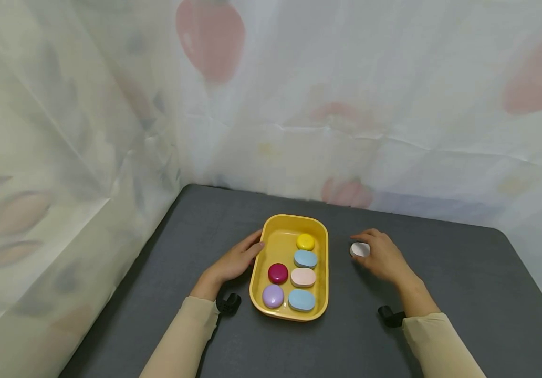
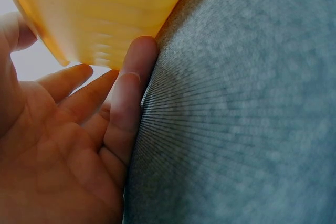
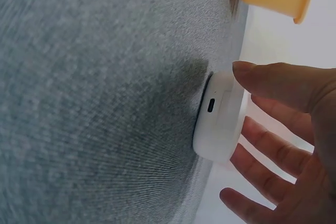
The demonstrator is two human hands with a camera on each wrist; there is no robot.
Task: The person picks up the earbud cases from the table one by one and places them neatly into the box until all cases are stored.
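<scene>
My right hand (image 1: 384, 258) pinches a small white case (image 1: 360, 249) between thumb and fingers at the right of the tray. In the right wrist view this looks like an earbud charging case (image 3: 220, 116), its dark port slot facing the camera and its base close against the table. My left hand (image 1: 235, 260) holds the left wall of a yellow tray (image 1: 255, 286), thumb over the rim and fingers along the outer side. The left wrist view shows the fingers against the tray's outer wall (image 2: 105, 14).
Inside the tray lie a yellow case (image 1: 305, 241), blue cases (image 1: 305, 259) (image 1: 301, 300), a pink case (image 1: 303, 277), a crimson case (image 1: 278, 273) and a purple case (image 1: 273, 296). The dark grey table (image 1: 465, 273) ends at a patterned curtain (image 1: 275, 157).
</scene>
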